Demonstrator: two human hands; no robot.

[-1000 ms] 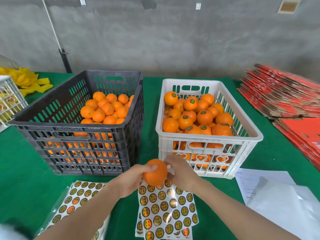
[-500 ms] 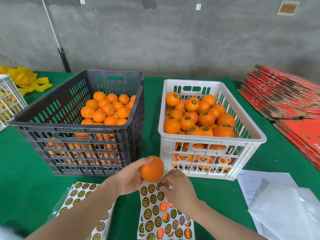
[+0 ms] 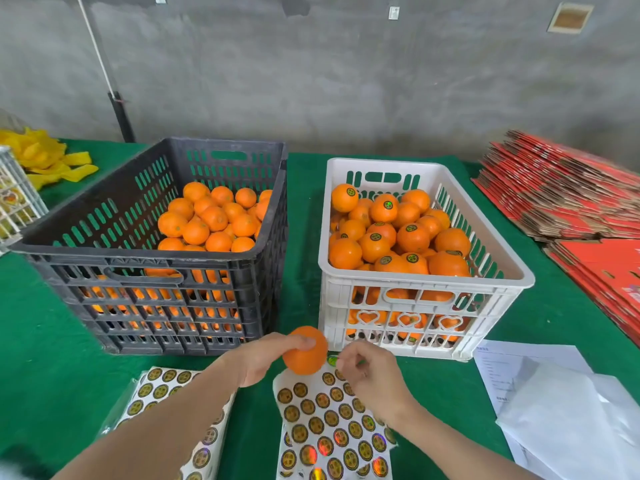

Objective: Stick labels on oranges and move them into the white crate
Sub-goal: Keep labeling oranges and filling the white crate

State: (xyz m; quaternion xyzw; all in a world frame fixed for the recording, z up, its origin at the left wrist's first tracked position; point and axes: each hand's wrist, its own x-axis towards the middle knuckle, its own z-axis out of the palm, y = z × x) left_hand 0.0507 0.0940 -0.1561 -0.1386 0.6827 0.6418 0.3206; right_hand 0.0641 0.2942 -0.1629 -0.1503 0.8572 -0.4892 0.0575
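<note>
The left hand (image 3: 266, 362) grips an orange (image 3: 305, 361) with the thumb over its top, above the label sheet (image 3: 332, 427). The fingers of the right hand (image 3: 372, 372) are curled and pinch a small label (image 3: 332, 359) just beside the orange, near the front of the white crate (image 3: 426, 278).

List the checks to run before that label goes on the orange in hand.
1. Orange gripped by the left hand: ok.
2. Label pinched by the right hand: ok.
3. Bare peel facing the label: ok, no label on the side in view.
4. Sticky side turned towards the orange: cannot tell.
5. Room in the white crate: ok, its far wall shows above the pile.
6. Labels left on the sheet: ok.
</note>
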